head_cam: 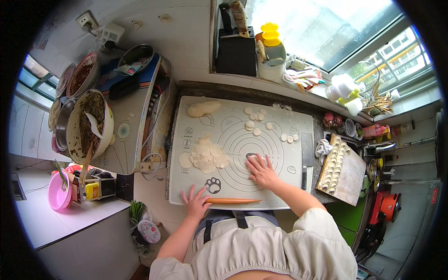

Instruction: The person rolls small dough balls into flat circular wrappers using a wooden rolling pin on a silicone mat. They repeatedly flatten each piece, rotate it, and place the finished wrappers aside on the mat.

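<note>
On the printed dough mat, my right hand lies palm down with its fingers spread, near the middle of the printed rings. What is under the palm is hidden. My left hand rests at the mat's near edge, fingers apart, touching the left end of a tapered wooden rolling pin. Flat round dough wrappers lie overlapping on the mat's left half. A lump of dough sits at the far left corner. Several small dough discs are scattered across the far right part.
A cleaver lies along the mat's right edge. Further right, a board carries rows of filled dumplings beside a white cloth. On the left stands a large bowl of filling with a white spoon.
</note>
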### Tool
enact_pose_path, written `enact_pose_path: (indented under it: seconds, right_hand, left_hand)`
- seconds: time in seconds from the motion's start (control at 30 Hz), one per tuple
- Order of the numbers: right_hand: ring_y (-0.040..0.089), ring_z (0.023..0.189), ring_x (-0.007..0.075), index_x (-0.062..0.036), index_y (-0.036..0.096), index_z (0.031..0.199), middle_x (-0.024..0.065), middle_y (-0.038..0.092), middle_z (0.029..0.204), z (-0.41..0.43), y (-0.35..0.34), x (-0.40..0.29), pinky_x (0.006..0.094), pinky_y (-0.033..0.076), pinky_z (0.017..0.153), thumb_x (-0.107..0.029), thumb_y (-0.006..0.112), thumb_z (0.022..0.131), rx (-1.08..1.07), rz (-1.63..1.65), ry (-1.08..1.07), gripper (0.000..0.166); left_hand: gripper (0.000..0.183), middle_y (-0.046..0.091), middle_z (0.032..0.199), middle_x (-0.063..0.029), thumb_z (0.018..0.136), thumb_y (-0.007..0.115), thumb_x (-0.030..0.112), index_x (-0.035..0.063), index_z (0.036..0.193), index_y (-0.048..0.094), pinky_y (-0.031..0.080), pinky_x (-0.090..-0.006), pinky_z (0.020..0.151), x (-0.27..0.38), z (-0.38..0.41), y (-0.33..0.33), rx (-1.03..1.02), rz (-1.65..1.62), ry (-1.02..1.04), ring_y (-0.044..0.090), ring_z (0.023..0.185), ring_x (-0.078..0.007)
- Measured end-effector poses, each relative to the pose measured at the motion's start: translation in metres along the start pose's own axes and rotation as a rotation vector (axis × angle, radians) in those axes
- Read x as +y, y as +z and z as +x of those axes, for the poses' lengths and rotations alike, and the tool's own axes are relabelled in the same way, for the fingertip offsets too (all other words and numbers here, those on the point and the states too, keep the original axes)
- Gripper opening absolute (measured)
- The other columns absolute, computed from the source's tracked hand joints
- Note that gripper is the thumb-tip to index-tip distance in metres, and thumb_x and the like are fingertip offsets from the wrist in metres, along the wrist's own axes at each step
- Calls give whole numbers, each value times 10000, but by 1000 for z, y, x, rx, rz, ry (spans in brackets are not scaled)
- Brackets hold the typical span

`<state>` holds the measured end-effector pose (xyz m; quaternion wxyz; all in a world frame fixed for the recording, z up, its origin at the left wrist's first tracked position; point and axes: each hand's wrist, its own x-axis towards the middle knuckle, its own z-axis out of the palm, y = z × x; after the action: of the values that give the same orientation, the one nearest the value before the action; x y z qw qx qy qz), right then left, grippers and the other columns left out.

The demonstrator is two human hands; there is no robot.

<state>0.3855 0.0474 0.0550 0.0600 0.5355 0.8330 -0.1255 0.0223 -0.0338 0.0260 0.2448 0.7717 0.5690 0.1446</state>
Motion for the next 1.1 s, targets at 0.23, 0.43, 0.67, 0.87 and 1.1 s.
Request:
enact_pose_path:
  seconds: [0.23, 0.43, 0.67, 0.87, 1.1]
  right_hand:
    - [157, 1529, 319, -142, 339, 1544, 40, 253, 1638, -50, 26, -20, 604, 44, 1211, -397, 519, 978, 13, 92, 92, 646]
    - [221, 1510, 315, -104, 389, 1510, 63, 311, 1612, -55, 23, -39, 544, 139, 1222, -363, 563, 958, 19, 199, -161, 634]
    - [229, 1505, 324, -42, 377, 1499, 152, 323, 1589, -16, 16, 6, 509, 158, 1226, -307, 569, 949, 154, 180, -10, 640]
    - [307, 1467, 321, -27, 368, 1496, 169, 364, 1558, -43, 19, -32, 496, 226, 1206, -229, 579, 939, 108, 235, -250, 629]
    - [580, 1006, 311, -43, 482, 1378, 143, 628, 1012, -69, 35, -17, 463, 425, 895, -58, 578, 892, 211, 495, 136, 496]
  left_hand:
    - [275, 579, 1380, 72, 710, 810, 326, 252, 969, 756, 63, -699, 1159, 29, 24, 10, -119, -2, 153, 307, 1461, -269]
    - [290, 584, 1369, 68, 710, 807, 327, 248, 983, 746, 82, -687, 1161, 47, 36, 22, -127, 15, 260, 326, 1446, -262]
    - [283, 593, 1347, 78, 725, 797, 341, 246, 986, 745, 79, -692, 1164, 48, 28, 27, -146, 21, 256, 335, 1433, -247]
    - [287, 609, 1319, 90, 730, 795, 348, 240, 991, 742, 71, -710, 1157, 47, 27, 27, -127, 62, 187, 340, 1429, -238]
    - [287, 611, 1338, 76, 761, 782, 366, 207, 998, 745, 49, -719, 1148, 53, 47, 28, -28, 35, 53, 358, 1429, -266]
